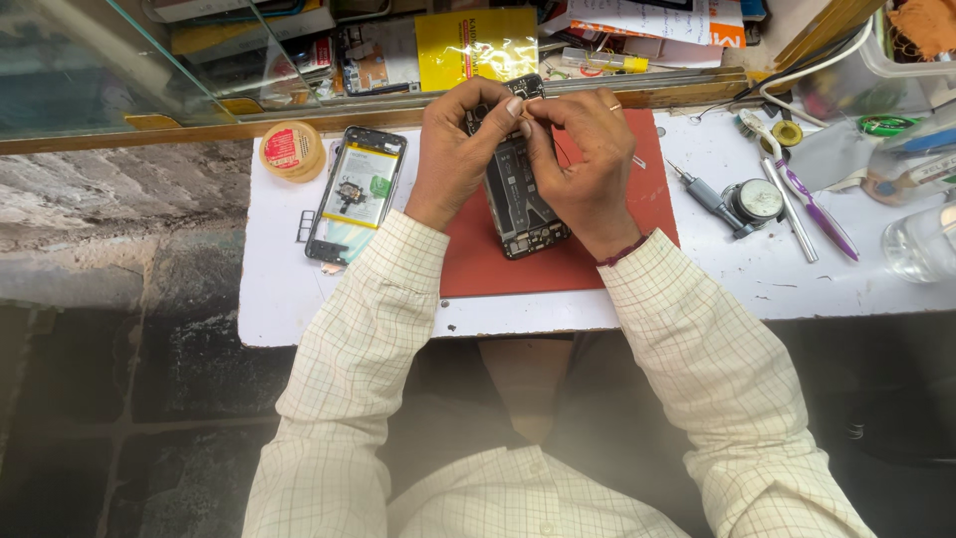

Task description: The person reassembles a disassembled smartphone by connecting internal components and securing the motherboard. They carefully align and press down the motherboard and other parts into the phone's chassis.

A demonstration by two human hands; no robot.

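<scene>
The opened phone lies on the red mat, light, thin and easy to break. The left hand grips its side; the right hand pinches a tiny part at 12 o'clock. Hold it by the edges.

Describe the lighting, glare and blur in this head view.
Head view: even, soft daylight with faint shadows under the left hand and right hand on the red mat; glare streaks across the glass pane and the yellow packet; the opened phone is sharp, the shirt at the bottom edge hazy; wide-angle bending shows at the wooden ledge.
</scene>
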